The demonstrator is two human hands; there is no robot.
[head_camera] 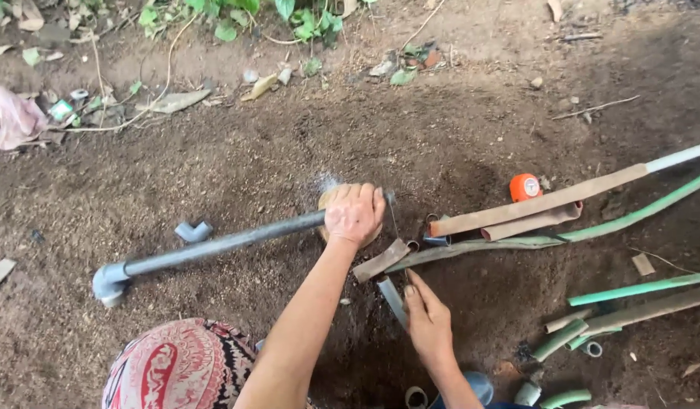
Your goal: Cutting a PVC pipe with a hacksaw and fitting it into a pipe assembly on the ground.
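- The left hand (pixel 354 214) is closed over the grey pipe (pixel 221 244), pinning its near end on a tan block (pixel 327 198) that shows only at the hand's edges. The right hand (pixel 429 324) holds a hacksaw (pixel 393 299); its fingers are wrapped on the handle, and the thin blade (pixel 393 220) runs up just right of the left knuckles.
- The blade passes close beside the gripping fingers; a jump out of the cut could catch them, I judge.
- The pipe runs long to the left of the grip, ending in a grey elbow fitting (pixel 109 282) resting on the soil. That unsupported length could lever or roll the pipe under the hand if pressure eases.
- Just right of the grip lie a brown strip (pixel 382 260) and a blue fitting (pixel 436 239); these crowd the saw's stroke and could snag it.
- Below the grip, a patterned red cloth (pixel 179 367) sits at the person's lap, limiting room toward the body.
- Farther right, long brown and green pipes (pixel 638 213) and an orange tape measure (pixel 525 187) fill the ground; more green offcuts (pixel 638 289) lie beyond the right hand.
- A loose grey elbow (pixel 193 231) sits above the pipe, left of the grip.
- Above the grip, bare soil (pixel 410 121) is open; leaves and litter edge the far side.
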